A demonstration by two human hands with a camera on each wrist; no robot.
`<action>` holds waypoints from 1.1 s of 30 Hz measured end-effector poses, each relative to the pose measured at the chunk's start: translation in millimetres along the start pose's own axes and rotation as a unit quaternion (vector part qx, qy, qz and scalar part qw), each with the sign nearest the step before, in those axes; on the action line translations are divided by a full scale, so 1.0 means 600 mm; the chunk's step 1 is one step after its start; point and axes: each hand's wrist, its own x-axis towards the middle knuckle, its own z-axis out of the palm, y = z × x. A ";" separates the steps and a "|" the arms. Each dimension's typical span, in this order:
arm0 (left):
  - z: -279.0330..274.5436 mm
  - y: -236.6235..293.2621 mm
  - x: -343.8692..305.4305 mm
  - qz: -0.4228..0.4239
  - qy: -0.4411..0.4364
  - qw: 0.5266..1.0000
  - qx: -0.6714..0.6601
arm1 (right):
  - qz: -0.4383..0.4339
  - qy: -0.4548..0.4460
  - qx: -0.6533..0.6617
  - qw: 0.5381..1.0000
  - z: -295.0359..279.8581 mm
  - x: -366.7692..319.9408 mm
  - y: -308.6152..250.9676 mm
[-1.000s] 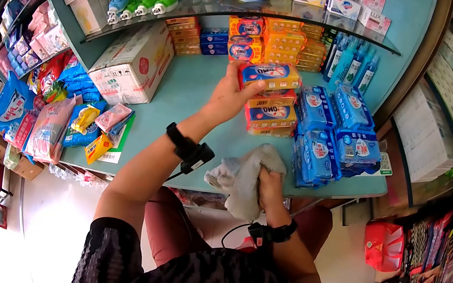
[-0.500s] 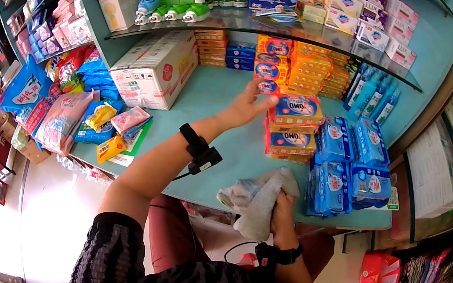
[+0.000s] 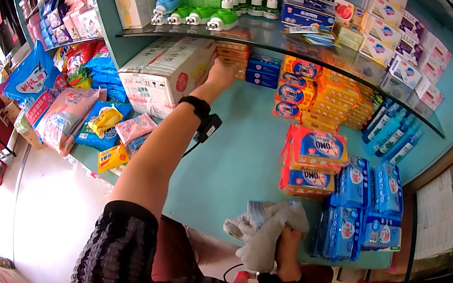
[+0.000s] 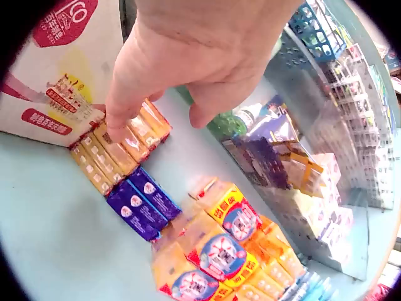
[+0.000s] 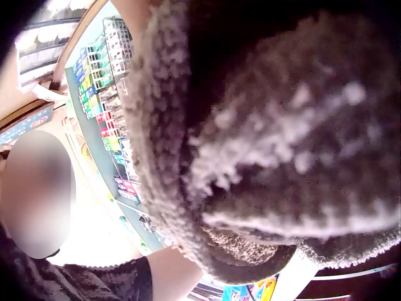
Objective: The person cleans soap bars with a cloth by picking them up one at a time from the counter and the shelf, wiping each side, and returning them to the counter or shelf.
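Observation:
My left hand reaches to the back left, its fingertips at a stack of orange soap boxes beside the big carton. In the left wrist view the fingers overlap the orange boxes and the thumb stands apart from them. A grey towelling cloth is bunched in my right hand over the counter's front edge. The cloth fills most of the right wrist view and hides the fingers there. Blue soap boxes stand right of the orange stack.
On the green counter, OMO soap packs are piled beside blue wrapped packs. More OMO packs stand at the back. A white carton is left, near detergent bags. A glass shelf overhangs the back.
My left hand has let go of the top OMO pack and moved left and back to the orange soap boxes. The right hand still holds the cloth, and the head view has shifted.

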 end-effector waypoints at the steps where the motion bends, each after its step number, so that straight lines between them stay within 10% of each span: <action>1: 0.002 -0.004 0.020 0.002 0.023 1.000 0.012 | -0.012 0.001 -0.014 1.000 0.001 -0.001 -0.001; 13: 0.064 -0.149 0.231 -0.008 0.083 0.965 -0.249 | 0.012 0.018 -0.079 0.997 0.000 -0.003 -0.019; 33: 0.058 -0.106 0.270 -0.041 -0.043 0.998 -0.005 | 0.143 0.055 0.092 0.984 -0.003 0.021 -0.035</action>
